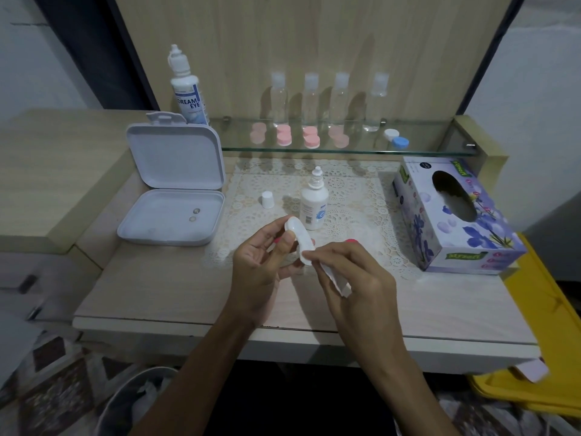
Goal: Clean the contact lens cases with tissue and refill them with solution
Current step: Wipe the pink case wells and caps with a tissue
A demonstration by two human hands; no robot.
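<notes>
Still wiping: left hand (pixel 261 262) grips the lens case (pixel 298 239), right hand (pixel 355 272) pinches tissue (pixel 338 280); solution bottle (pixel 312 206) uncapped, refilling remains

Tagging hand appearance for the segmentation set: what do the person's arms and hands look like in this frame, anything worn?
Both forearms are bare up to the frame edge: no sleeves, gloves, watch or bracelets visible. The left hand and right hand show no rings that can be made out. Fingernails are painted red or pink, visible on a left fingertip and on a right fingertip. No other markings can be seen.
</notes>
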